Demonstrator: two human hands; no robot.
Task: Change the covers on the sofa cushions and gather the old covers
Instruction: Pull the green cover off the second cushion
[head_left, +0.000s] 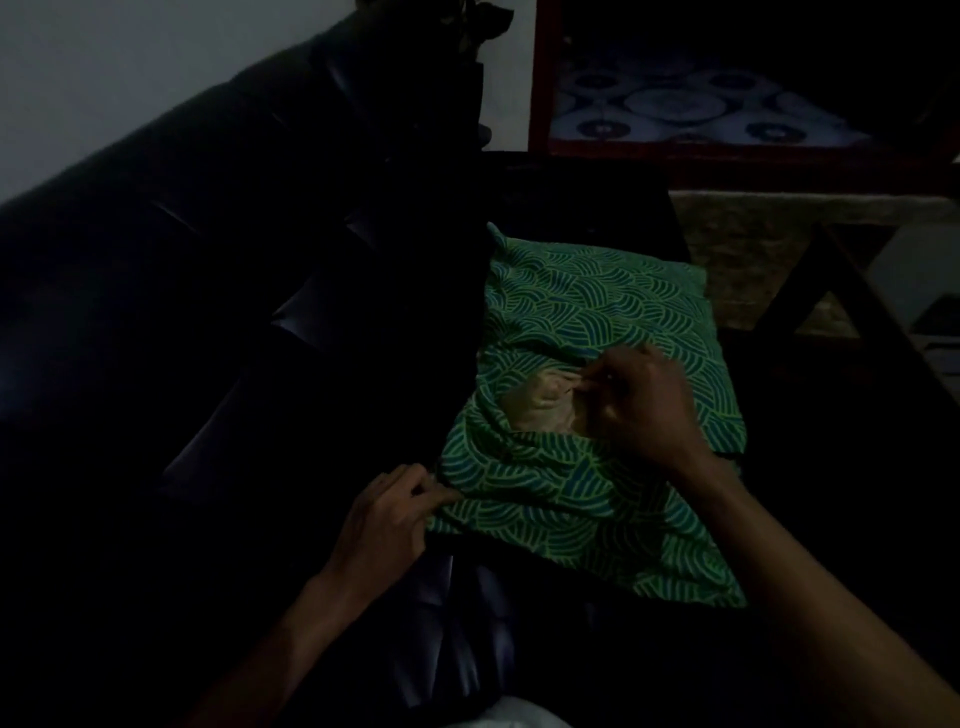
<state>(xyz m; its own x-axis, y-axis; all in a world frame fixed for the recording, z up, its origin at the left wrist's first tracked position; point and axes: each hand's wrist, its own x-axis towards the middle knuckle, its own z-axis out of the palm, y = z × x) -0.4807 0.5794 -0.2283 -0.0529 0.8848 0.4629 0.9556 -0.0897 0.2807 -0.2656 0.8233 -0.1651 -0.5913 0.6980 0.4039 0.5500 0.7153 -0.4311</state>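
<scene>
On the dark leather sofa (208, 312), the left hand (387, 525) pinches the green leaf-patterned fabric cover's (597, 312) edge while the right hand (644, 400) pinches its opening over the beige cushion (540, 410) inside.

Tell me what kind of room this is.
Probably a dim living room: a dark leather sofa, a cushion in a green patterned cover on it, and a patterned rug on the floor beyond.

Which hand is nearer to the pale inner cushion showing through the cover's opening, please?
Right. The right hand is at the opening beside the inner cushion; the left hand grips the green cover's lower-left edge.
</scene>
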